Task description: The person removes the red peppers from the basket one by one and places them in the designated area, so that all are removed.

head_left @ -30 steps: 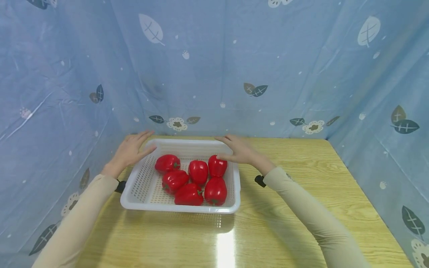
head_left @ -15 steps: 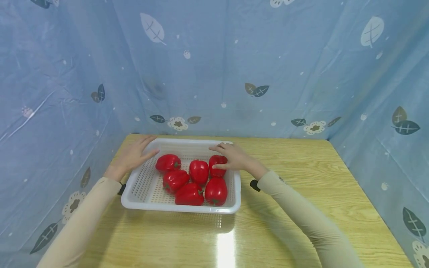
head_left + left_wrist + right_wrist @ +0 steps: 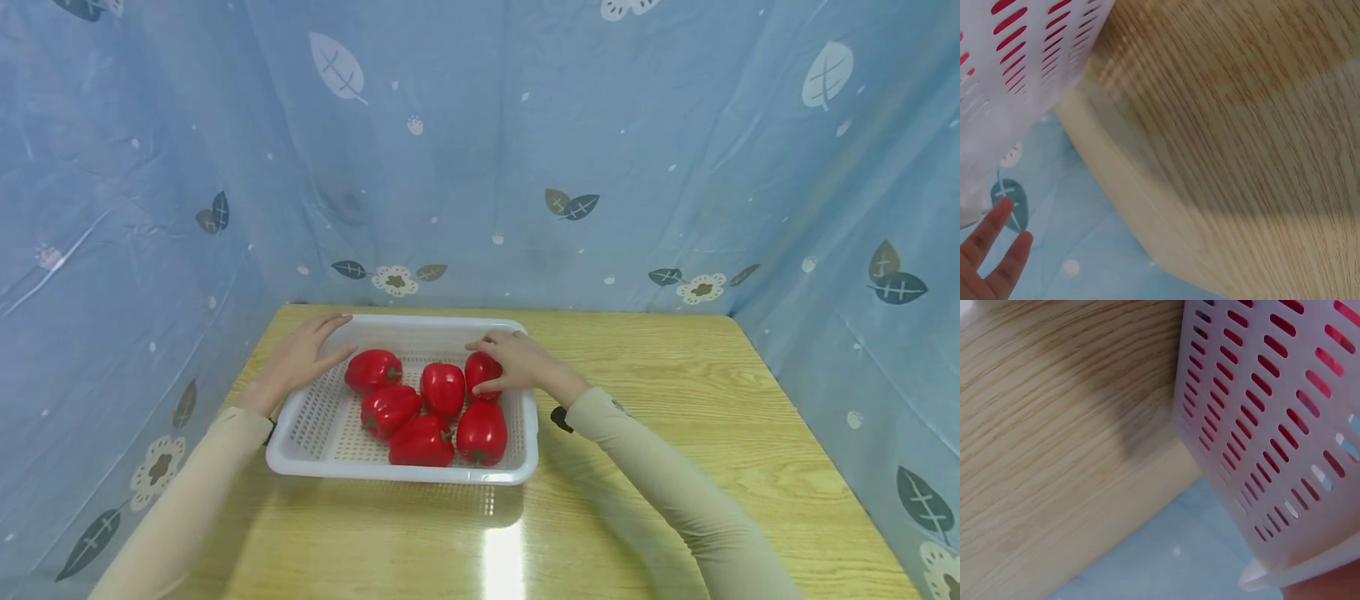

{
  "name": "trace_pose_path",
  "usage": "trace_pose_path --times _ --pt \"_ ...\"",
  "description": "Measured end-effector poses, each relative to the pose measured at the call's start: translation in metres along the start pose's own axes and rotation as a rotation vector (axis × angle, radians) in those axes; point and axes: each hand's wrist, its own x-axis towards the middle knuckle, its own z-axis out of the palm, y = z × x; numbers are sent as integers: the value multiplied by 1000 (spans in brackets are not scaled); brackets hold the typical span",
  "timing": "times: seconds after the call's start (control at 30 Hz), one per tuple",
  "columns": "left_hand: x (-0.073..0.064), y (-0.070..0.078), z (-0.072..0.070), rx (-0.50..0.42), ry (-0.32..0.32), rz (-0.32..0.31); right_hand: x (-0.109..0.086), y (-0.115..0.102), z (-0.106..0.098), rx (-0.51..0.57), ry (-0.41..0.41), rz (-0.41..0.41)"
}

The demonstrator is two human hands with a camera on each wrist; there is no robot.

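Observation:
A white slotted plastic basket point(image 3: 401, 472) holds several glossy red bell peppers, one lying at its back left point(image 3: 372, 371). My right hand point(image 3: 522, 364) reaches over the right rim and holds the bell pepper point(image 3: 477, 372) at the back right, thumb on the near side and fingers on the far side. Above the back left corner of the basket, my left hand point(image 3: 302, 357) has its fingers spread and holds nothing. Two of its fingers point(image 3: 1013, 265) show in the left wrist view. In the right wrist view the basket wall point(image 3: 1266, 369) hides most of the right hand.
The basket stands on a wood-grain table point(image 3: 637, 358), left of its middle. A blue curtain point(image 3: 480, 167) with leaves and flowers closes off the back and both sides. Light reflects off the tabletop in front of the basket.
My right hand has come down and inward from the right rim onto the back right bell pepper. The left hand has lowered slightly and stays over the left rim.

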Motion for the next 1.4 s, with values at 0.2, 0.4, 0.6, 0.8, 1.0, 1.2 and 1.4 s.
trace_pose_path --times 0.2,0.4,0.6,0.8,1.0,1.2,1.4 --pt "-1 -1 3 19 -11 -1 2 -3 2 -32 -51 18" --pt "0 -1 4 -8 -18 0 5 -3 3 -49 -78 33" --pt "-2 1 3 -41 -22 -10 6 -3 3 -25 -78 35" --pt "-1 1 3 -36 -62 -21 5 -3 3 6 -45 38" --pt "0 -1 3 -45 -67 -11 4 -3 1 21 -30 55" --pt "-1 -2 3 -51 -80 -1 1 -4 -4 50 16 42" --pt "-2 1 3 -66 -87 -5 -2 -1 -8 34 62 39"
